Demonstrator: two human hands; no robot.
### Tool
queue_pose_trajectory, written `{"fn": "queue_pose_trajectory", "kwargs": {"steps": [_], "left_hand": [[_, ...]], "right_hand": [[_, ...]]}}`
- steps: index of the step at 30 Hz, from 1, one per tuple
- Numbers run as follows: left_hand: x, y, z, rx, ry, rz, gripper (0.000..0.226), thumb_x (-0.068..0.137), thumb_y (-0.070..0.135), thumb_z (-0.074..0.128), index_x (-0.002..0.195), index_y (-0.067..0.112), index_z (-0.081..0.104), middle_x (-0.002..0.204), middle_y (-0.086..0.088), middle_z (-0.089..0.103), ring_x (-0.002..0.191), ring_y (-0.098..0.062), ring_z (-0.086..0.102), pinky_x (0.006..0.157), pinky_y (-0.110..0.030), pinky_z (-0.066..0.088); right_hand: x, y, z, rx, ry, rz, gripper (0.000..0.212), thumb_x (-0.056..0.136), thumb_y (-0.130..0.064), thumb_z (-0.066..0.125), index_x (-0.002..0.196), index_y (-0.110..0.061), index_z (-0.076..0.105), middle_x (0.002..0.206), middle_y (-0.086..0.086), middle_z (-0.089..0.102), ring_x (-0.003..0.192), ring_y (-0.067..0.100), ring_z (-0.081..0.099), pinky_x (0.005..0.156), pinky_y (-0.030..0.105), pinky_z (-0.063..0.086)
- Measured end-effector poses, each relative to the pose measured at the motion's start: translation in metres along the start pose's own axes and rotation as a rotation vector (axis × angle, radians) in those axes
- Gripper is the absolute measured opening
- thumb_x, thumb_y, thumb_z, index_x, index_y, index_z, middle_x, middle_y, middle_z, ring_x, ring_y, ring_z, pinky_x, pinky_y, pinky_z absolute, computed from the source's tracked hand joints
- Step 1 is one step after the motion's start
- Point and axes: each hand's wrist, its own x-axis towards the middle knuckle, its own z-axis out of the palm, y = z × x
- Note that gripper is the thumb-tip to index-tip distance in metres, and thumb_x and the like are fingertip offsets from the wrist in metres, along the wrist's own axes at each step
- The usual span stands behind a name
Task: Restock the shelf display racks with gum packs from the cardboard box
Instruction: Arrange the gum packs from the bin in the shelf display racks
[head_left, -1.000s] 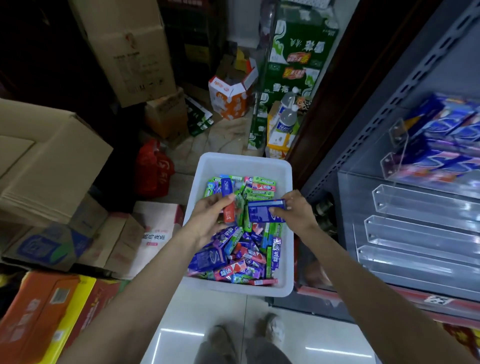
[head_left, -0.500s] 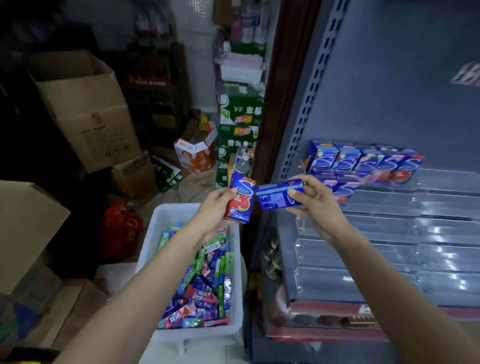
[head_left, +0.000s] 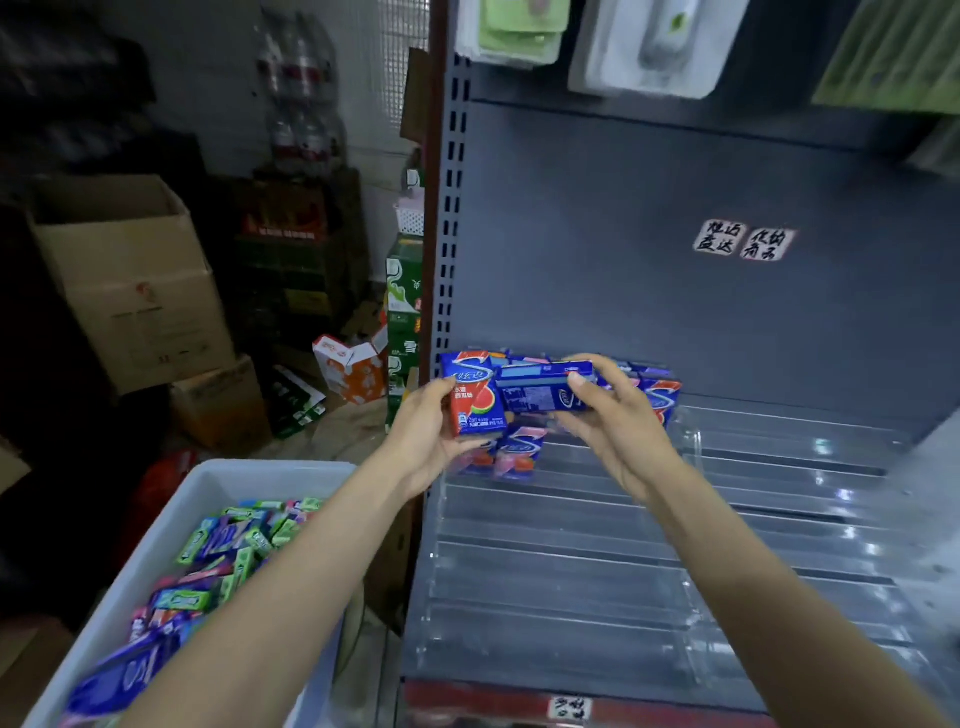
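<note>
My left hand (head_left: 423, 434) grips an upright blue and red watermelon gum pack (head_left: 474, 392). My right hand (head_left: 610, 415) pinches a blue gum pack (head_left: 543, 389) held sideways, its printed back facing me. Both packs are side by side in front of the top row of the clear acrylic display rack (head_left: 623, 545). That top row holds several blue and red gum packs (head_left: 657, 392). A pink and blue pack (head_left: 519, 449) sits just below my hands. The white plastic bin (head_left: 171, 525) at lower left is full of mixed gum packs (head_left: 223, 561).
The grey metal shelf back panel (head_left: 675, 249) carries handwritten labels (head_left: 743, 239). Cardboard boxes (head_left: 130, 280) and green cartons (head_left: 402, 296) crowd the floor at left. Packaged goods (head_left: 644, 41) hang above the shelf. The rack's lower clear rows hold nothing.
Both hands lifted the two gum packs out of the bin and carried them up and right to the rack's top row. The view swung from the bin to the shelf.
</note>
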Motion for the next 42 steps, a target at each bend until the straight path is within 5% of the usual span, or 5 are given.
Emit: {"fn": "queue_pose_trajectory", "kwargs": {"steps": [5, 9, 18, 24, 42], "left_hand": [[-0.007, -0.013, 0.03, 0.104, 0.064, 0.024, 0.023, 0.098, 0.025, 0.044, 0.117, 0.012, 0.045, 0.116, -0.014, 0.058, 0.102, -0.023, 0.061, 0.088, -0.047, 0.051], [-0.013, -0.016, 0.046, 0.119, 0.097, 0.014, 0.028, 0.098, 0.022, 0.045, 0.125, 0.013, 0.041, 0.111, -0.013, 0.058, 0.106, -0.026, 0.058, 0.09, -0.049, 0.049], [-0.017, -0.027, 0.055, 0.158, 0.109, 0.027, 0.034, 0.097, 0.021, 0.047, 0.128, 0.009, 0.041, 0.125, -0.016, 0.054, 0.108, -0.026, 0.058, 0.092, -0.049, 0.048], [-0.016, -0.026, 0.047, 0.244, 0.156, 0.074, 0.016, 0.098, 0.024, 0.045, 0.112, 0.017, 0.042, 0.099, -0.006, 0.059, 0.086, -0.016, 0.06, 0.087, -0.042, 0.05], [-0.006, -0.021, 0.025, 0.344, 0.205, 0.11, 0.027, 0.096, 0.032, 0.049, 0.117, 0.016, 0.044, 0.093, -0.001, 0.063, 0.081, -0.012, 0.064, 0.071, -0.026, 0.051]], "right_hand": [[0.004, -0.012, -0.021, 0.227, 0.024, 0.119, 0.015, 0.095, -0.008, 0.04, 0.093, -0.011, 0.055, 0.108, 0.014, 0.061, 0.107, 0.031, 0.059, 0.096, 0.047, 0.047], [0.004, -0.014, -0.031, 0.081, 0.089, 0.09, 0.016, 0.095, -0.001, 0.042, 0.088, -0.008, 0.054, 0.087, 0.01, 0.062, 0.068, 0.012, 0.066, 0.059, 0.027, 0.055], [0.003, -0.005, -0.062, -0.4, 0.002, 0.148, 0.057, 0.083, -0.005, 0.068, 0.132, -0.006, 0.039, 0.128, 0.017, 0.054, 0.112, 0.029, 0.058, 0.1, 0.045, 0.045], [0.005, -0.009, -0.068, -0.785, 0.097, -0.151, 0.031, 0.073, -0.005, 0.076, 0.089, -0.028, 0.061, 0.093, 0.007, 0.06, 0.082, 0.024, 0.054, 0.072, 0.036, 0.047], [0.026, 0.027, -0.054, -1.25, 0.009, -0.286, 0.036, 0.085, -0.005, 0.064, 0.121, -0.01, 0.061, 0.116, 0.009, 0.062, 0.102, 0.023, 0.057, 0.085, 0.022, 0.04]]}}
